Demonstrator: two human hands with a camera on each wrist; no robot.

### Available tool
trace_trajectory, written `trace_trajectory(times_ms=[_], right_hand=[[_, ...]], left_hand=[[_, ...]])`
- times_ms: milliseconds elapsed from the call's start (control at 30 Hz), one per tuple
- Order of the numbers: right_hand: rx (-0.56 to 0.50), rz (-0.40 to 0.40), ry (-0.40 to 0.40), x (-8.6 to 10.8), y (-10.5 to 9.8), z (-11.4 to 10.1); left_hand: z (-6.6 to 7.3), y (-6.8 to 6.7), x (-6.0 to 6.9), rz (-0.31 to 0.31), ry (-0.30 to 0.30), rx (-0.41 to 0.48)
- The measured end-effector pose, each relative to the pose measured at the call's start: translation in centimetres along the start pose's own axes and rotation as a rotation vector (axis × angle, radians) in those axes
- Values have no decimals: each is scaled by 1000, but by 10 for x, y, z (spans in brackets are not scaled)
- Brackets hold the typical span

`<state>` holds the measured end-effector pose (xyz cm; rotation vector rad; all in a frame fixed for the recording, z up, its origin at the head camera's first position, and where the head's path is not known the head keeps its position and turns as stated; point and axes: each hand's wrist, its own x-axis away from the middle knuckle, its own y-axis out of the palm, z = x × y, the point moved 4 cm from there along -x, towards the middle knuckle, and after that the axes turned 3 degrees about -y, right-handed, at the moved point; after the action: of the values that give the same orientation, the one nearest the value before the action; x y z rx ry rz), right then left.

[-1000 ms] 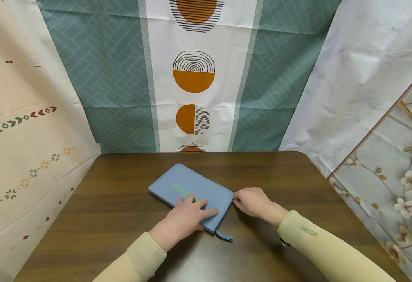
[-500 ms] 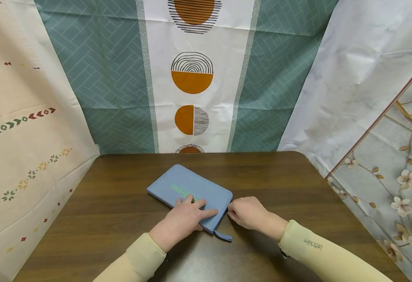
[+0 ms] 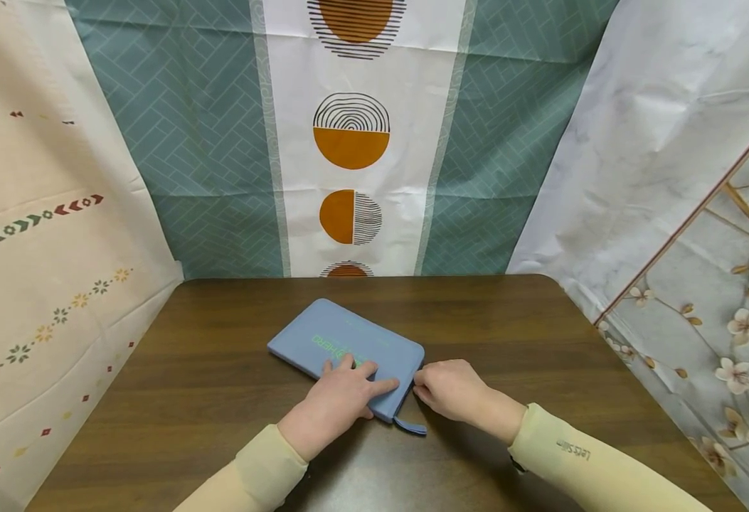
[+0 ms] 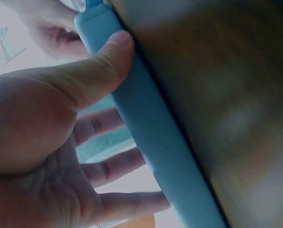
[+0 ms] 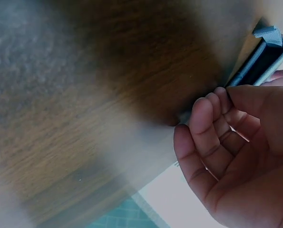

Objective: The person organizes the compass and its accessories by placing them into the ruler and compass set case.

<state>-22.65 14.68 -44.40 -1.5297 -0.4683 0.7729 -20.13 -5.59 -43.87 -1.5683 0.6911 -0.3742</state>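
A flat blue zippered case (image 3: 342, 334) with green lettering lies slantwise on the table. My left hand (image 3: 336, 398) rests on its top with fingers spread; in the left wrist view the thumb (image 4: 115, 57) presses the case's long side (image 4: 155, 137). At the short right edge, my right hand (image 3: 451, 387) has curled fingers and pinches at the zipper line; the zipper pull itself is hidden by the fingertips. The right wrist view shows this hand (image 5: 246, 137) beside the case's dark edge gap (image 5: 255, 66). A blue strap tab (image 3: 410, 427) sticks out at the near corner.
The brown wooden table (image 3: 220, 427) extends around the case. A patterned teal and white curtain (image 3: 355, 142) hangs at its back edge. Cream cloth (image 3: 41, 249) hangs on the left, with marbled and floral cloth (image 3: 732, 341) on the right.
My right hand has moved nearer along the case's short right edge, away from the far corner, then nearly stopped. The left hand and the case stay about where they were.
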Motion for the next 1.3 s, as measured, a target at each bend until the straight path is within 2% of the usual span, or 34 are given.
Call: trace_trajectory(times_ms=[233,367,433,767,1100,1300], right_hand=[[-19,-25,29,-3,3,8],[-27,-25,-15,-4,1,4],[-30,-27,-46,-3,0,0],[-64,-61,-149,1,-3,-13],[-77,-78,-167,4,0,-13],[-92,-84,-150,7,-3,-7]], left_hand=[[11,3,-8,-66,-104,-9],[16,5,-12,-133,-170,-28],[18,6,-13,-147,-188,-45],[22,7,-13,-109,-220,-92],[24,6,-13,-38,-229,-98],[30,7,-19,-43,-252,-98]])
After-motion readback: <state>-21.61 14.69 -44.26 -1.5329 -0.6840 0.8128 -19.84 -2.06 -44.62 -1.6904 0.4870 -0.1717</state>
